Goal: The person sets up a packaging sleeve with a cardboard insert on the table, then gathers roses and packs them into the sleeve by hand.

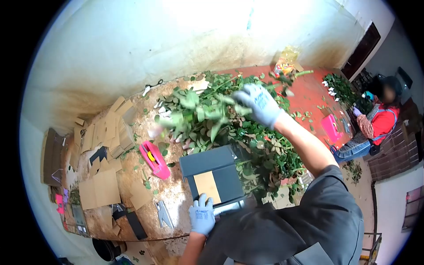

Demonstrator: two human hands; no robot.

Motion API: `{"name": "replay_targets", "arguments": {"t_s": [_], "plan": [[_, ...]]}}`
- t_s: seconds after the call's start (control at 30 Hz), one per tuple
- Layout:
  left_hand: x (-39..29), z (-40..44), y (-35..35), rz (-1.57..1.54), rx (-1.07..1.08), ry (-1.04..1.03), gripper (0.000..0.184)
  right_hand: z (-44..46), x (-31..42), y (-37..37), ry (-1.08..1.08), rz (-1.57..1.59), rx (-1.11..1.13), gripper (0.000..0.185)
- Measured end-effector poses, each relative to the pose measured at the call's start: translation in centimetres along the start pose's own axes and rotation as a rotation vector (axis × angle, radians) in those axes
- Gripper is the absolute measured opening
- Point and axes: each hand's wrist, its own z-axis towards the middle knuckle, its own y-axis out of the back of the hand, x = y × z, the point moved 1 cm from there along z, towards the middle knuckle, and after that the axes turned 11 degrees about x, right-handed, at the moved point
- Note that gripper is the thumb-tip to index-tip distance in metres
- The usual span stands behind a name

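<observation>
My left hand, in a pale grey-blue glove, rests with its fingers apart on the lower edge of a tan cardboard piece. That piece lies on a dark grey board in front of my body. My right hand, gloved alike, is raised over the pile of leafy stems and closed round a leafy stem that is smeared by motion. Green foliage spreads beneath and beside it.
A pink tape dispenser and a stapler lie left of the board. Cardboard sheets cover the left side. At right a co-worker in red sits near another pink dispenser and more stems.
</observation>
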Motion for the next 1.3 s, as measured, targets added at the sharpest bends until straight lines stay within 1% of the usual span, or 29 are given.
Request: {"name": "replay_targets", "arguments": {"t_s": [0.07,0.13,0.2,0.23,0.27,0.3,0.33,0.4,0.43,0.47,0.5,0.53,0.57,0.6,0.67,0.73,0.8,0.83,0.87,0.93,1.0,1.07,1.1,1.13,1.2,1.23,1.27,1.3], "plan": [[-0.5,-0.2,1.1,-0.023,0.003,0.052,0.056,-4.4,3.0,0.1,0.001,0.025,0.282,0.044],[-0.6,-0.1,0.9,-0.043,0.028,0.065,0.056,-9.0,6.2,-0.7,-0.007,0.06,0.473,0.041],[0.0,0.1,-0.4,0.027,0.028,0.058,0.05,-13.3,8.2,-3.0,-0.073,0.191,0.618,0.039],[-0.2,0.1,0.3,-0.005,0.02,0.044,0.044,-15.0,9.0,-4.1,-0.108,0.243,0.663,0.038],[-0.2,0.2,0.4,-0.007,0.035,0.039,0.044,-16.7,9.5,-5.5,-0.144,0.298,0.707,0.037],[-0.2,0.2,0.4,-0.014,0.038,0.033,0.041,-18.4,9.6,-7.5,-0.152,0.405,0.684,0.038],[-0.1,0.2,0.4,-0.021,0.043,0.03,0.039,-19.5,9.9,-8.6,-0.158,0.421,0.695,0.038],[-0.1,0.3,0.6,-0.037,0.081,0.033,0.034,-20.4,10.6,-10.2,-0.168,0.329,0.738,0.036],[0.0,0.4,0.5,-0.039,0.072,0.026,0.033,-20.3,11.0,-10.2,-0.149,0.222,0.764,0.034],[0.2,0.3,0.3,-0.04,0.061,0.022,0.032,-19.2,11.6,-8.5,-0.141,0.151,0.827,0.028],[0.3,0.1,0.0,-0.037,0.078,0.044,0.032,-18.8,12.3,-8.1,-0.129,0.055,0.839,0.025],[0.3,0.2,-0.1,-0.009,0.049,0.024,0.031,-18.3,12.8,-7.4,-0.121,-0.048,0.842,0.021],[0.3,0.3,-0.1,0.016,0.017,-0.001,0.031,-16.4,14.2,-5.1,-0.15,-0.105,0.872,0.016],[0.3,0.3,0.1,0.017,0.022,0.008,0.031,-14.9,15.3,-3.8,-0.157,-0.085,0.83,0.016],[0.0,0.3,0.4,-0.013,0.034,0.014,0.031,-12.3,17.1,-3.5,-0.11,0.139,0.675,0.019],[0.1,0.3,0.2,-0.005,0.025,0.015,0.03,-10.0,19.5,-6.0,0.002,0.39,0.406,0.023],[0.1,0.3,0.2,0.003,0.016,0.015,0.03,-7.6,21.5,-9.0,-0.082,0.357,0.577,0.02],[0.1,0.3,0.4,-0.025,0.021,0.01,0.031,-7.4,21.9,-10.6,-0.08,0.36,0.58,0.02],[0.1,0.2,0.7,-0.052,0.028,0.008,0.031,-7.4,22.2,-12.4,-0.057,0.373,0.616,0.02],[0.1,0.0,1.8,-0.082,0.051,-0.002,0.032,-7.0,22.6,-13.1,-0.028,0.394,0.66,0.021],[0.7,-0.4,2.5,-0.119,0.081,-0.012,0.032,-7.6,22.6,-13.1,0.1,0.439,0.723,0.022],[2.6,-1.1,3.4,-0.574,-0.014,-0.183,0.032,-7.9,22.7,-12.6,0.117,0.482,0.745,0.023],[2.7,-1.6,5.4,-0.784,0.086,-0.048,0.031,-8.0,22.7,-12.4,0.182,0.478,0.773,0.024],[3.1,-1.7,6.2,-0.807,0.04,0.009,0.03,-8.0,22.8,-12.1,0.249,0.473,0.799,0.025],[4.5,-1.1,7.0,-0.464,-0.066,-0.008,0.029,-7.7,22.6,-12.0,0.258,0.495,0.836,0.028],[4.9,-0.5,6.7,-0.419,-0.112,-0.02,0.026,-7.5,22.5,-12.0,0.262,0.507,0.854,0.028],[5.3,0.2,6.4,-0.42,-0.109,-0.017,0.026,-7.4,22.4,-12.1,0.265,0.518,0.871,0.028],[5.6,1.0,6.0,-0.347,-0.033,-0.052,0.023,-7.5,22.5,-12.4,0.266,0.521,0.872,0.028]]}}
